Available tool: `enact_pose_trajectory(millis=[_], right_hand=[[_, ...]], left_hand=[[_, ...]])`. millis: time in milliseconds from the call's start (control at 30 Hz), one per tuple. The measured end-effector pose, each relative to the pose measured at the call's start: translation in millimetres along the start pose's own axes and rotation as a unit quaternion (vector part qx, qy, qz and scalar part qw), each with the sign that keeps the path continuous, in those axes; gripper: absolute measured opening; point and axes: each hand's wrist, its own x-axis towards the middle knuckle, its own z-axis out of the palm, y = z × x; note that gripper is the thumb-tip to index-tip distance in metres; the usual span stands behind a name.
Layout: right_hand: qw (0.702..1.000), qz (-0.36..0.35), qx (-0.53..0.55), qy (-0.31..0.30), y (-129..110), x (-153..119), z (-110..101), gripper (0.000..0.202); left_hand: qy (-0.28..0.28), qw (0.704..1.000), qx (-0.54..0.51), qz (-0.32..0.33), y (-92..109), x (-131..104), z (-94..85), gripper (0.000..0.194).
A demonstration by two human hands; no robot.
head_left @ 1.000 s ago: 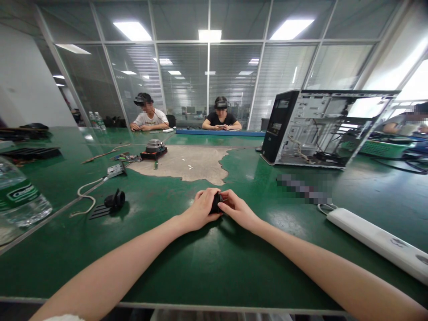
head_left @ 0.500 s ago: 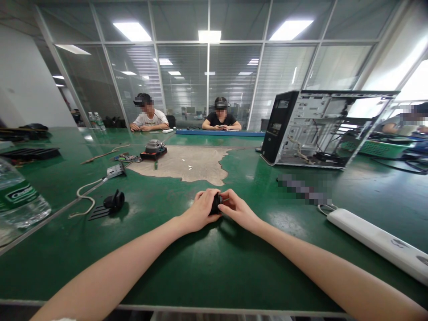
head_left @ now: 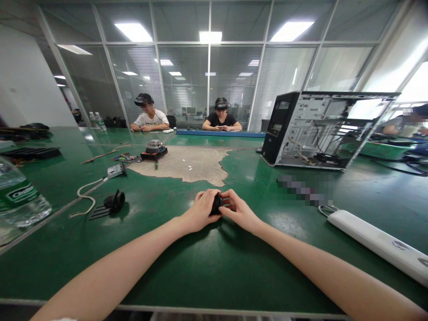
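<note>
A small black part (head_left: 216,204) sits between my hands, low over the green table; its kind I cannot make out, since fingers cover most of it. My left hand (head_left: 201,209) wraps round it from the left, thumb at the near side. From the right, my right hand (head_left: 236,207) pinches its edge with curved fingers and thumb. To the left on the table lies a black bracket-like piece (head_left: 113,201) with a round body and several thin prongs.
An opened computer case (head_left: 279,129) stands at the back right. A white power strip (head_left: 374,243) lies at right, a water bottle (head_left: 20,194) at left. A brown sheet (head_left: 190,162), a device with a grey dome (head_left: 154,147) and a cable (head_left: 87,191) lie beyond. Two people sit opposite.
Both hands stay on the black part in nearly the same place. The right fingers have shifted very slightly at its edge.
</note>
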Motion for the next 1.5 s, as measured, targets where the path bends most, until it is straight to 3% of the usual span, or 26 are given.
enact_pose_trajectory(millis=[133,400,500,633,900,1100,1333,1500], right_hand=[[0.999,-0.028,0.001,0.026,-2.6,-0.9,0.7,0.018],[1.000,0.022,-0.016,0.010,1.1,1.6,0.8,0.022],[0.999,-0.012,-0.029,0.007,-2.9,-0.5,0.3,0.019],[0.995,-0.062,-0.054,0.048,-4.9,-1.5,0.3,0.015],[1.000,0.021,-0.015,0.006,1.5,0.6,0.2,0.024],[0.996,-0.055,-0.056,0.046,-2.7,-1.3,0.8,0.014],[0.999,0.021,-0.027,0.014,-0.3,0.8,0.4,0.022],[0.998,-0.029,-0.058,0.028,-4.6,-1.1,0.2,0.017]], left_hand=[[0.003,1.000,-0.002,0.003,0.5,0.2,0.0,0.056],[0.002,1.000,-0.006,-0.004,1.8,-0.2,-1.1,0.057],[0.000,1.000,-0.006,-0.003,2.2,-0.3,-1.8,0.057],[0.004,1.000,-0.005,0.000,2.1,0.0,-1.0,0.057],[0.001,1.000,-0.008,-0.005,2.9,0.5,-1.8,0.057],[0.002,1.000,-0.012,-0.003,2.7,1.0,-1.1,0.056],[0.001,1.000,-0.010,-0.005,2.5,0.5,-1.2,0.057],[-0.001,1.000,0.001,-0.001,1.9,-0.6,-1.1,0.058]])
